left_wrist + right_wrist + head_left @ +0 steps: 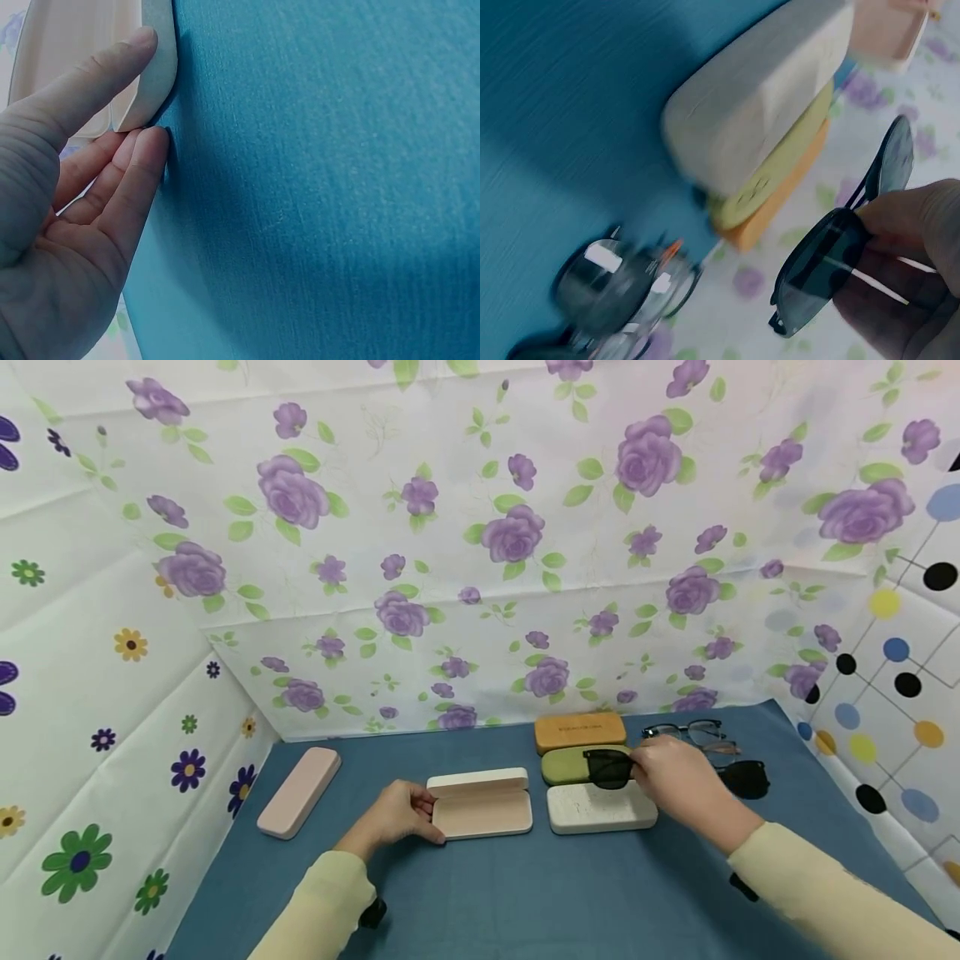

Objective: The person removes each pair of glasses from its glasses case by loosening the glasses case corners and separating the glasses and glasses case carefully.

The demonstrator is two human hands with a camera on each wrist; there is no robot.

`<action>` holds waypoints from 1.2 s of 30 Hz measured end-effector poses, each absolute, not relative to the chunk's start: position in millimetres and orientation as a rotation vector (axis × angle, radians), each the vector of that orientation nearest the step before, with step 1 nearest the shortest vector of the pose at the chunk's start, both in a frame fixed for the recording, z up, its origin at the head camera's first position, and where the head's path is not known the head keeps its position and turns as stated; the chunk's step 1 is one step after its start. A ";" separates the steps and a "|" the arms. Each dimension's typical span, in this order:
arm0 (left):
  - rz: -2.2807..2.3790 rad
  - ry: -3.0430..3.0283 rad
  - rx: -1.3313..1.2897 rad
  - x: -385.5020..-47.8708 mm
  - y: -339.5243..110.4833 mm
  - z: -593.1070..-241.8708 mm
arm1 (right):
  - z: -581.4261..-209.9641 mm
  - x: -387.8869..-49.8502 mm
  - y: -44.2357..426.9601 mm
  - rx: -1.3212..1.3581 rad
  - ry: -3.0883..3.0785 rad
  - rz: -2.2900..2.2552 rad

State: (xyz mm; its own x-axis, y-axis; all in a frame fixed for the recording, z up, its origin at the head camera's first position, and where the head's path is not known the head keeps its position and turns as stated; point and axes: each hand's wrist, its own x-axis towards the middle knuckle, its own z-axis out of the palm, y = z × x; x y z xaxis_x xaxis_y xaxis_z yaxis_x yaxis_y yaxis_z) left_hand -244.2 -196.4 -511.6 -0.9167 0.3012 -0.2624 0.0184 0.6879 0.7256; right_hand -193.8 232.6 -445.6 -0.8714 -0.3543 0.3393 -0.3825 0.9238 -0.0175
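Note:
An open glasses case [483, 815], white outside and pale pink inside, lies on the blue cloth with its lid raised at the back. My left hand [397, 814] holds its left end, the thumb [112, 71] along the front edge and the other fingers at the side. In my right hand [678, 777] a pair of dark sunglasses [609, 769] is pinched, raised over the closed cases. The right wrist view shows both dark lenses of the sunglasses [817, 266]; the fingers cover part of the frame.
Closed cases stand in a column right of centre: white speckled [600, 810], green [562, 766] and orange-yellow [579, 732]. A pink closed case [300, 793] lies at the left. Clear glasses [705, 732] and more sunglasses [746, 778] lie at the right. Flowered cloth walls [465, 635] enclose the table.

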 end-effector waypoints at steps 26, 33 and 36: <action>1.068 2.547 0.252 -245.2 -196.3 -510.2 | -493.9 -171.8 378.5 0.631 -2.945 0.052; 1.051 2.553 0.254 -244.4 -196.1 -510.0 | -507.5 -176.6 378.5 0.702 -2.911 0.037; 1.051 2.548 0.255 -243.4 -195.5 -509.1 | -509.5 -177.6 379.3 0.714 -2.903 0.028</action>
State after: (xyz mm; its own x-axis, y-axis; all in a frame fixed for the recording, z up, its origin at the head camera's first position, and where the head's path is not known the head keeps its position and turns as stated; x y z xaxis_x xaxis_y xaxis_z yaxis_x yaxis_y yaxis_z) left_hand -243.4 -195.5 -509.1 -0.9146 0.3021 -0.2687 0.0249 0.7053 0.7084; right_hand -177.6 379.3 -509.5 -0.8749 -0.4599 0.1518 -0.4628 0.8863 0.0181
